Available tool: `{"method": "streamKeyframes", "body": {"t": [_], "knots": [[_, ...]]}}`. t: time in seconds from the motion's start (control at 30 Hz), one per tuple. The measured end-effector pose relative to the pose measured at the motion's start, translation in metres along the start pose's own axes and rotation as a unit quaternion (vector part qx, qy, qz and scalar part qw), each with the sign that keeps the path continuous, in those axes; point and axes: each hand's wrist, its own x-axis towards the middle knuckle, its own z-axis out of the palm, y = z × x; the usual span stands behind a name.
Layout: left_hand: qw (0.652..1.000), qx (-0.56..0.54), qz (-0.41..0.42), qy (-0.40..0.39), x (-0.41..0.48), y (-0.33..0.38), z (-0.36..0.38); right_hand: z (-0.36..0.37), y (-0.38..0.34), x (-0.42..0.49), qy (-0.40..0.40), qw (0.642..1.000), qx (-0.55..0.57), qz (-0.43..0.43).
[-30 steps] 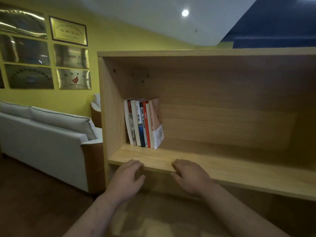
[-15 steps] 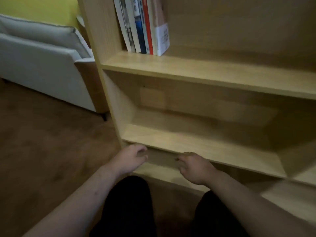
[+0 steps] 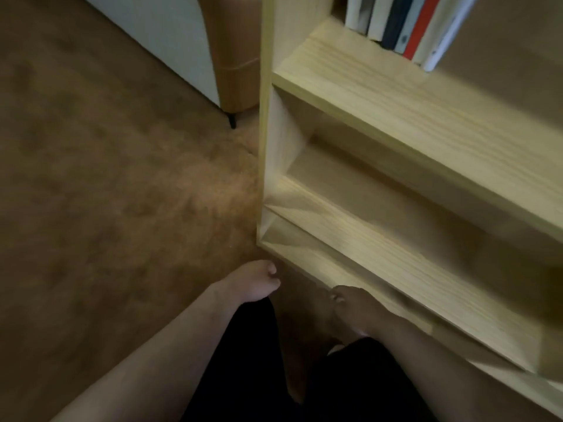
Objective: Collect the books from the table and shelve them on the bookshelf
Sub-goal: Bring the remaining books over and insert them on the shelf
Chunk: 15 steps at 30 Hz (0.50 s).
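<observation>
Upright books (image 3: 405,25) with white, dark-blue and red spines on pale-wood bookshelf (image 3: 396,102); left hand (image 3: 253,281), right hand (image 3: 350,306) loosely curled, empty

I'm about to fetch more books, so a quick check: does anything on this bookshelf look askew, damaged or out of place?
Nothing stands out. The books stand packed together, spines out, near the left end of a bookshelf board. The left hand and right hand hold nothing. Blur would hide fine damage.
</observation>
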Motion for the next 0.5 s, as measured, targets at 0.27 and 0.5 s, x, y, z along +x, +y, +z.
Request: {"method": "streamKeyframes", "body": {"t": [0.27, 0.5], "knots": [[0.992, -0.076, -0.102, 0.008, -0.143, -0.036, -0.024, 0.002, -0.069, -0.08, -0.055, 0.995, 0.072, 0.028], [0.969, -0.186, -0.16, 0.028, -0.224, -0.093, -0.047, -0.041, -0.127, -0.101, -0.185, 0.979, -0.088, 0.006]]}}
